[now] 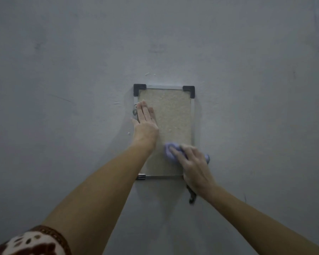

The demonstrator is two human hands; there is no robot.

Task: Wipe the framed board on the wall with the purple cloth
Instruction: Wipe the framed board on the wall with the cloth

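Note:
A framed board [173, 111] hangs upright on the grey wall, its surface tan and speckled, its rim thin metal with black corner caps. My left hand [145, 122] lies flat against the board's left side, fingers together and pointing up. My right hand [193, 162] presses the bunched purple cloth [168, 150] onto the board's lower right part. The cloth pokes out on both sides of my fingers. My right hand hides the lower right corner of the frame.
The grey wall [63, 89] fills the view around the board. A dark hook-like piece [191, 196] hangs just below the board's lower right corner. A small metal fitting [135, 109] sits at the frame's left edge.

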